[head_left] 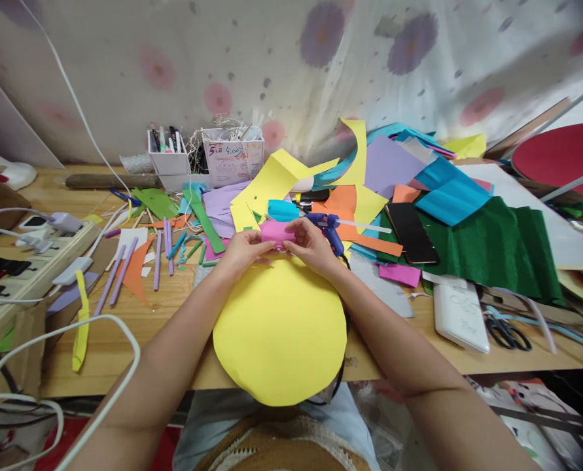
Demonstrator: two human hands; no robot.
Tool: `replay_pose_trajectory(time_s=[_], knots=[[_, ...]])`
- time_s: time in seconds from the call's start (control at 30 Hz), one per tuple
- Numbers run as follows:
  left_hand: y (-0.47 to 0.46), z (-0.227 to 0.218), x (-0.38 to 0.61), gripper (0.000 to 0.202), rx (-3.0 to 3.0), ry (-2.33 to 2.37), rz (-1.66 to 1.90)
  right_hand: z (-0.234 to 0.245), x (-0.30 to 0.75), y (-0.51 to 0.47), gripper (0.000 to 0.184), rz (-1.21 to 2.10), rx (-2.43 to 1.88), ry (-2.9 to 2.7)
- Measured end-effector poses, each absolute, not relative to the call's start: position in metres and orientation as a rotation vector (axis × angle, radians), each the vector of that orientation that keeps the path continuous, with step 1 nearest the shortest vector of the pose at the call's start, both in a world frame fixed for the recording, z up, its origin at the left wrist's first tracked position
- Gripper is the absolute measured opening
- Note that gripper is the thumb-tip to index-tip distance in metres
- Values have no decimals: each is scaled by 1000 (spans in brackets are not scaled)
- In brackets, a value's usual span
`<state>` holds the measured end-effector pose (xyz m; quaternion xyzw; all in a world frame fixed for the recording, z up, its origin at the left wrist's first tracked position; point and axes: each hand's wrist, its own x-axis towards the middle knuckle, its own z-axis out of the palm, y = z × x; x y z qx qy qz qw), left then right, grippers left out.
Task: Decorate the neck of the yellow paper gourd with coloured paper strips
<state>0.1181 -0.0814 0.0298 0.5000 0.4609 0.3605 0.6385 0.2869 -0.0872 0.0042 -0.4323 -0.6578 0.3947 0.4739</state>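
Observation:
Between my two hands is a small piece of pink paper [278, 231], gripped at both ends. My left hand [245, 252] pinches its left side, and my right hand [312, 244] pinches its right side with thumb and fingers. Just below them lies a large round yellow paper disc [280, 333], which reaches past the table's front edge. A blue glue gun [328, 229] with a clear glue stick rests right beside my right hand. Behind the pink paper sits a small folded blue paper [282, 210].
Coloured paper sheets [389, 163] pile up at the back. A black phone [411, 233], a white power bank [460, 315] and scissors [507, 330] lie to the right. On the left are purple paper sticks [123, 271], a power strip [40, 265] and a looping white cable [124, 327].

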Motion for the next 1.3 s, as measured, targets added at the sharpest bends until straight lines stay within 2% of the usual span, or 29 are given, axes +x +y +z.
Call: replay_pose_trajectory(time_s=[0.5, 0.73, 1.1, 1.3], knots=[[-83, 30, 122, 21, 1109, 1083, 905, 10, 286, -91, 26, 1052, -983, -1592], [-82, 28, 122, 25, 1120, 1089, 892, 6, 287, -88, 29, 950, -1053, -1617], [-82, 32, 118, 47, 1175, 1006, 858, 3, 292, -86, 29, 965, -1070, -1615], [-82, 30, 120, 42, 1135, 1034, 871, 1, 293, -85, 29, 998, -1048, -1618]])
